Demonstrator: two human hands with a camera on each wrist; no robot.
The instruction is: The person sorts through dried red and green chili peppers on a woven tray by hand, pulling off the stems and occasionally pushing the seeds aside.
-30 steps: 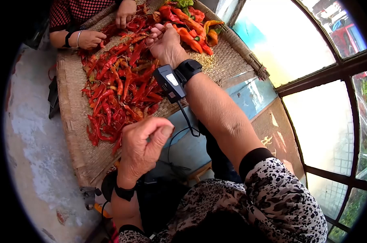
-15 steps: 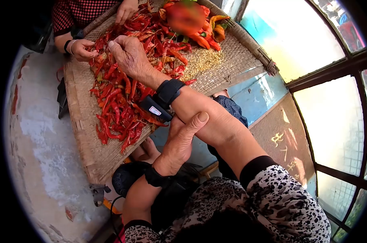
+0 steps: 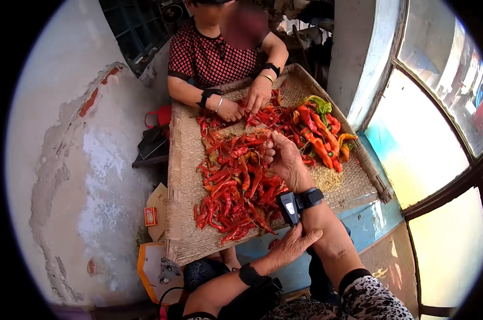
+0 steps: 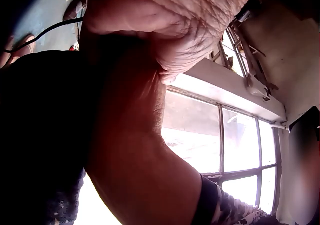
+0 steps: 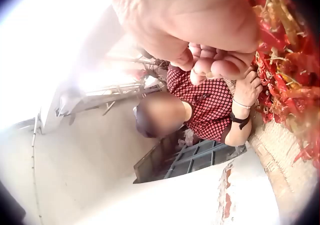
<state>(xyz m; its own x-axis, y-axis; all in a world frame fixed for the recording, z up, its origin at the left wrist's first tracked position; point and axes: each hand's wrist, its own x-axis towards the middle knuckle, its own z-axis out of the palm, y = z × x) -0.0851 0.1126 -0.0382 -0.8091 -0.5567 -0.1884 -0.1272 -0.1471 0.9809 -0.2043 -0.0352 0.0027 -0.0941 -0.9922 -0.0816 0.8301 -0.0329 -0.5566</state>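
Note:
Over the pile of red chili peppers (image 3: 236, 181), my right hand (image 3: 286, 160) hangs in the air with its fingers curled toward the palm. In the right wrist view nothing shows inside the bent fingers of this hand (image 5: 200, 30). My left hand (image 3: 292, 248) holds the right forearm (image 3: 327, 229) from below, behind the wrist camera, its thumb lying along the arm. Skin of the left hand (image 4: 175, 30) presses against the forearm (image 4: 135, 135) in the left wrist view; its fingertips are hidden.
A woven tray (image 3: 185, 224) carries the chilies, larger orange and green peppers (image 3: 321, 133) and pale seeds (image 3: 327, 178). Across it, another person (image 3: 220, 64) has both hands in the chilies. Windows (image 3: 449, 224) line the right, a stained wall (image 3: 87, 160) the left.
The head view has tilted up, showing the other person's upper body. My right hand went left over the chilies, then turned palm inward over them. My left hand came from apart to hold the right forearm.

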